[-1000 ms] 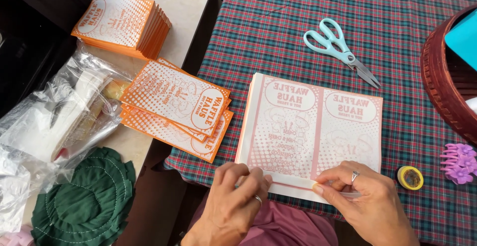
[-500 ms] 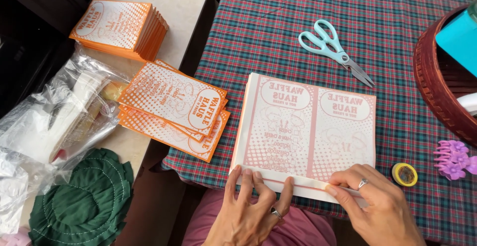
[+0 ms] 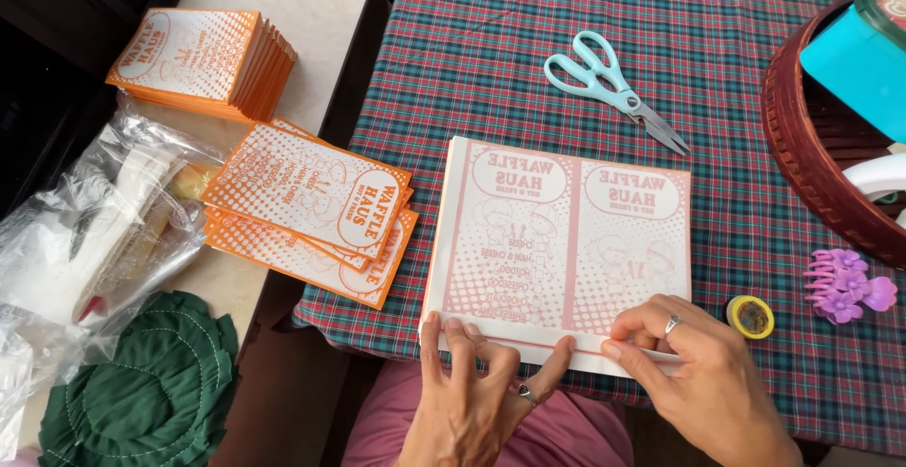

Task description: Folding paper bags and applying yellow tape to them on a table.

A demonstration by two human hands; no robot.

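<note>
A stack of white paper sheets (image 3: pixel 566 231) with faint orange print lies on the plaid tablecloth (image 3: pixel 585 14), its near edge folded up into a narrow strip (image 3: pixel 557 340). My left hand (image 3: pixel 477 382) presses its fingertips down on the left part of that folded strip. My right hand (image 3: pixel 694 373), with a ring on one finger, pinches and presses the fold at the right end. Neither hand lifts the paper off the table.
Light blue scissors (image 3: pixel 613 85) lie beyond the sheets. A small yellow tape roll (image 3: pixel 751 316) and a purple hair clip (image 3: pixel 845 283) sit to the right, near a dark red basket (image 3: pixel 812 146). Orange printed paper bags (image 3: pixel 311 208), another stack (image 3: pixel 198 61), plastic bags (image 3: pixel 85 231) and green cloth (image 3: pixel 142 391) lie left.
Both hands have slid along the near edge, and the folded strip is now flattened. My left hand's fingers have spread out over the fold.
</note>
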